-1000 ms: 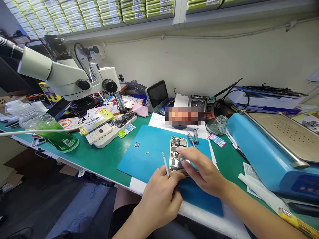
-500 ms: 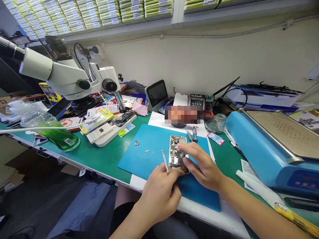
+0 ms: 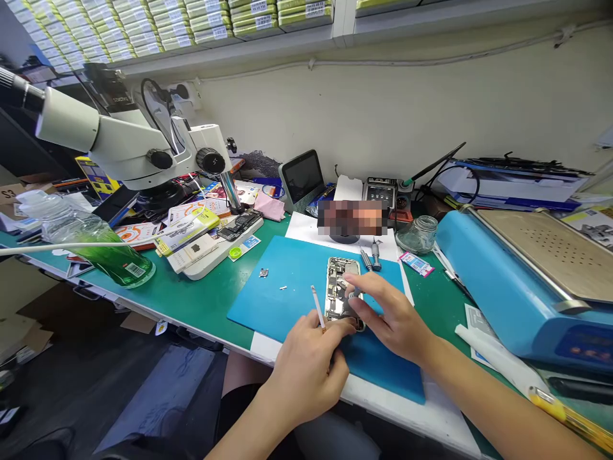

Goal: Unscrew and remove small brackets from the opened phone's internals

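Note:
An opened smartphone (image 3: 336, 278), its inner boards bare, lies on the blue work mat (image 3: 292, 262). My left hand (image 3: 310, 363) is closed by its lower end, fingertips touching the frame, with a lit-looking cigarette (image 3: 317, 306) sticking up between the fingers. Over the phone's right side, my right hand (image 3: 395, 314) pinches a small grey screwdriver (image 3: 353, 292), mostly hidden by the thumb and fingers. Two more grey screwdrivers (image 3: 376, 257) lie just beyond the phone. Left of it on the mat are a small metal part (image 3: 263, 273) and a tiny white piece (image 3: 283, 287).
A microscope (image 3: 138, 150) and a bottle of green liquid (image 3: 115, 255) stand at the left. On the right sit a blue machine with a perforated plate (image 3: 502, 294), a glass jar (image 3: 424, 233) and a yellow-handled tool (image 3: 560, 409). A small screen (image 3: 302, 176) stands at the back.
The right hand and the screwdriver have shifted very slightly at the phone. The left hand keeps its place with the cigarette. The camera view has tilted a little.

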`<state>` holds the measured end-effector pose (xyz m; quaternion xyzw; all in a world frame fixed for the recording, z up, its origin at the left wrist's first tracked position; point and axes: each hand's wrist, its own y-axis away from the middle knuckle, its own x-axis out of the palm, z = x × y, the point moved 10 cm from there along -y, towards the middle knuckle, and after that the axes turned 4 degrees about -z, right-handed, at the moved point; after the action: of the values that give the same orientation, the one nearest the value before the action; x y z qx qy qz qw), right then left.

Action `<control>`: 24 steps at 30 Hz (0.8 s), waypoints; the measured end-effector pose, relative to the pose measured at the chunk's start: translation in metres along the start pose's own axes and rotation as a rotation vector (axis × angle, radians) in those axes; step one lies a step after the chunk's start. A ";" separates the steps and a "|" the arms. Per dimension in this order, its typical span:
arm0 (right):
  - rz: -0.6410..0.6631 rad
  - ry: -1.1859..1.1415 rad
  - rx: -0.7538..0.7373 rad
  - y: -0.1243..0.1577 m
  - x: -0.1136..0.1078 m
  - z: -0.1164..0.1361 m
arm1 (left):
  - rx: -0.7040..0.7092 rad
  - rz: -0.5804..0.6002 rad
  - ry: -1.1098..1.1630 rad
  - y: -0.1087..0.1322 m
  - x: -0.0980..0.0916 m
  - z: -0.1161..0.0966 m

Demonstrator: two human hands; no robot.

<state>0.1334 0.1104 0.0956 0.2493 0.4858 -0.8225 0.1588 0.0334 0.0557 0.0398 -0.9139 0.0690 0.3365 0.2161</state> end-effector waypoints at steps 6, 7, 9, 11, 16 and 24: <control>0.024 -0.031 -0.028 0.000 0.003 0.005 | -0.002 -0.008 -0.004 0.000 0.001 0.001; 0.034 -0.042 -0.027 0.000 0.005 0.006 | 0.001 -0.007 -0.001 0.000 0.001 0.001; 0.042 -0.056 -0.026 0.001 0.007 0.007 | 0.004 -0.007 0.000 0.000 0.001 0.002; 0.034 -0.056 -0.026 0.001 0.008 0.006 | 0.002 -0.007 -0.004 0.000 0.001 0.003; 0.030 -0.057 -0.001 0.002 0.005 0.000 | -0.003 -0.001 -0.018 0.001 0.002 0.002; 0.026 -0.062 0.077 0.005 0.006 -0.005 | -0.009 0.013 -0.042 0.001 0.002 0.003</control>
<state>0.1324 0.1127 0.0870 0.2360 0.4454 -0.8458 0.1748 0.0329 0.0562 0.0367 -0.9071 0.0690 0.3575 0.2111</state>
